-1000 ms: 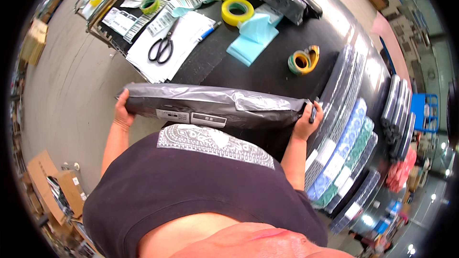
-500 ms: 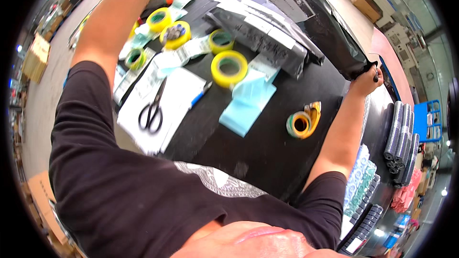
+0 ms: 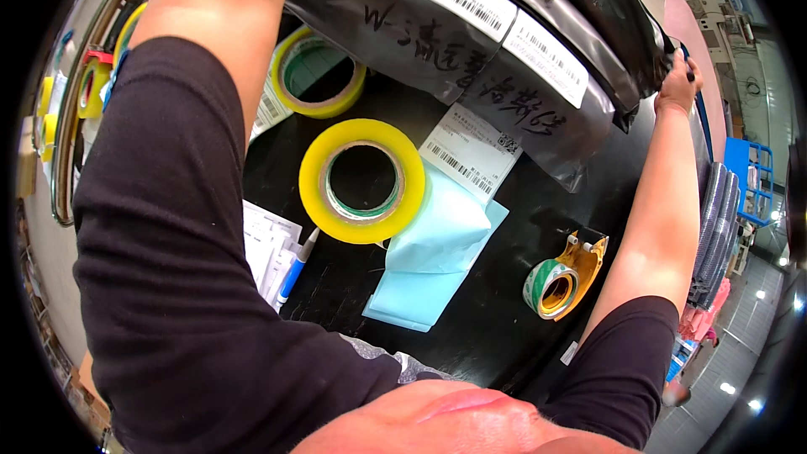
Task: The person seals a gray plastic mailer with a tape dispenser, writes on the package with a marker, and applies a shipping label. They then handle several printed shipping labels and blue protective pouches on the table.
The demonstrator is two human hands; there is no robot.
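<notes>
My left arm reaches past the top edge, so its hand is out of sight. At the upper right, my right hand (image 3: 677, 86) is closed on the corner of a large black plastic mailer bag (image 3: 620, 21). A small dark tip, too small to name, sticks out by the fingers. Against the near side of that bag lies a grey plastic mailer (image 3: 412, 42) with white barcode labels and black handwriting. Nearer to me are a big yellow tape roll (image 3: 316, 202), a second tape roll (image 3: 349, 92), and light blue folded paper (image 3: 420, 290) under a white label (image 3: 471, 151).
An orange tape dispenser (image 3: 591, 269) with a green-and-white roll lies left of my right forearm. A blue pen (image 3: 296, 273) rests by white papers (image 3: 262, 240) beside my left sleeve. Dark rolled goods (image 3: 713, 227) and a blue rack (image 3: 748, 176) stand beyond my right arm.
The view has come nearer to the table and bags. My left arm now covers the scissors. My right hand still grips the bag's corner, higher and farther right in the picture.
</notes>
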